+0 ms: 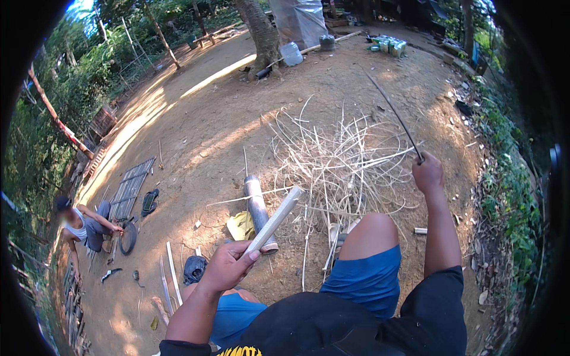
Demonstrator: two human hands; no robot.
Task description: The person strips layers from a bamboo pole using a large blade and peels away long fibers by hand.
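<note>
My left hand (228, 264) is closed round a pale split bamboo stick (276, 218), which points up and away over a thick grey cylinder (256, 202). The stick hides part of that cylinder, which lies on the dirt beside a yellow cloth or bag (240, 225). Out to the right, my right hand (428, 173) grips the near end of a long, thin, dark rod or blade (392, 110); its exact kind is unclear. The rod slants up and leftward, apart from the stick. Between and beyond both hands spreads a tangled heap of thin pale strips (344, 154).
A person (89, 228) crouches at far left near a dark hoop (127, 238). Behind are a slatted panel (132, 184) and dark sandals (150, 202). A tree trunk (258, 32) and clear jug (291, 53) stand at the back. Plants (504, 202) line the right.
</note>
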